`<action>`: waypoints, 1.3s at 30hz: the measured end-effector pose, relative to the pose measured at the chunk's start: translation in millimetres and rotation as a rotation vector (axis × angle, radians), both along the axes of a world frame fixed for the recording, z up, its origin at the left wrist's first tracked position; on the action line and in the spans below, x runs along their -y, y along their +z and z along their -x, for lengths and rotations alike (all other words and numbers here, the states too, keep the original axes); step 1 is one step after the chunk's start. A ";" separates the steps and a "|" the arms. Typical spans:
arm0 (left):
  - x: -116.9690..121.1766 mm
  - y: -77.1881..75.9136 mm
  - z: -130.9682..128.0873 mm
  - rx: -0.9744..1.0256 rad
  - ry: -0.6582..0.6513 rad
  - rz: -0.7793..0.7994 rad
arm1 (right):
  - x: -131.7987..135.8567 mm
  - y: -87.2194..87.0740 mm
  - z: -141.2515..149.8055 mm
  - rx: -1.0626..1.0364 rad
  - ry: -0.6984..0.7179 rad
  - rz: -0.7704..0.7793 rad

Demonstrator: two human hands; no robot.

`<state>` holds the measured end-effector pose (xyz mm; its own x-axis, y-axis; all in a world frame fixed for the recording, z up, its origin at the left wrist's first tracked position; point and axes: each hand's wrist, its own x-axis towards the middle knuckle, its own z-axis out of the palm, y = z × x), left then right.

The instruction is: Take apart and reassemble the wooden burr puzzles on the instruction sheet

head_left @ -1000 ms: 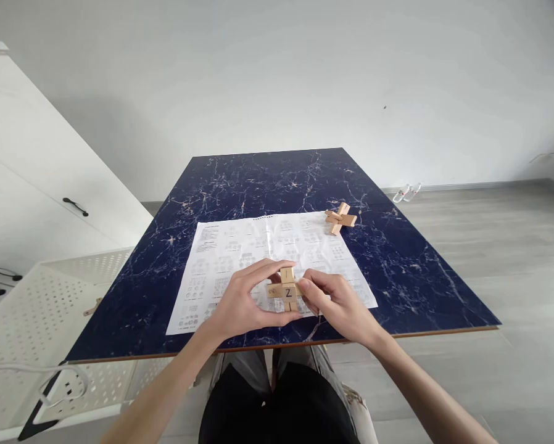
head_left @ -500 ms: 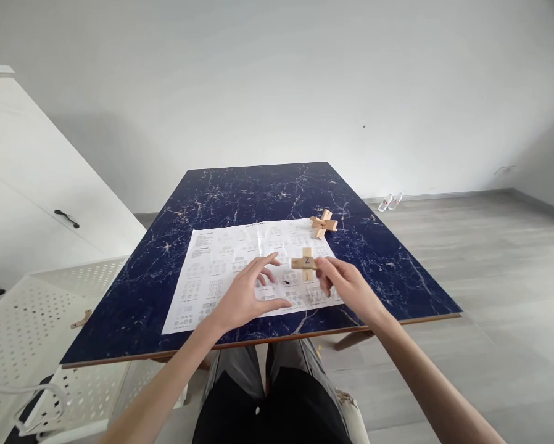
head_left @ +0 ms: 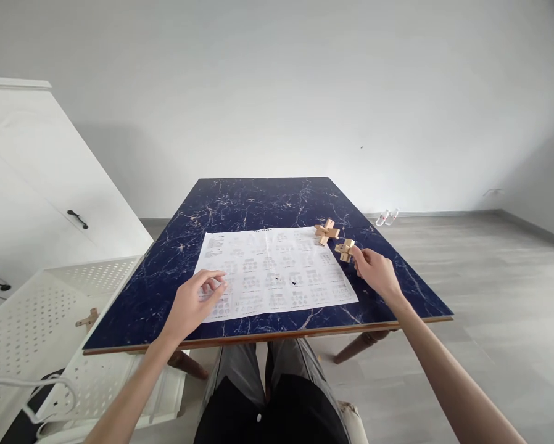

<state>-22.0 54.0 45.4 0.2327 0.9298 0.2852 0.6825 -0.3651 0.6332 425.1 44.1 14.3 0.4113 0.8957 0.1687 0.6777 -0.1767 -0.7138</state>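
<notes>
My right hand grips a small cross-shaped wooden burr puzzle by its right end, at the right side of the table. Just behind it, a second wooden burr puzzle rests over the upper right corner of a printed paper sheet. Over the sheet's lower left part is my left hand, empty, with its fingers curved and the thumb apart from them. Rows of small diagrams and text cover the sheet; the print is too small to read.
The dark blue marbled table has a wooden front edge close to my lap. At the left stand a white cabinet and a perforated white shelf unit, with another wooden piece on it. Clear bottles stand near the wall.
My right hand has carried the burr puzzle from above the sheet rightward, beside the other puzzle. My left hand has drawn back to the left. The camera view has shifted slightly.
</notes>
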 end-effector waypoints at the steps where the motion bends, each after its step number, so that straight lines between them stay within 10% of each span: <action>1: 0.8 -1.6 6.1 0.013 0.019 0.003 | -2.0 -2.2 1.2 0.023 -0.009 0.004; 12: 5.1 -7.1 28.9 0.273 0.139 0.168 | -2.4 0.3 1.6 0.203 -0.120 -0.040; 29: 2.3 -11.8 33.7 0.225 0.148 0.243 | -92.6 23.1 2.4 0.264 0.101 0.095; 39: -3.1 1.4 15.5 0.112 0.105 0.119 | -78.3 42.4 49.4 0.281 0.269 -0.148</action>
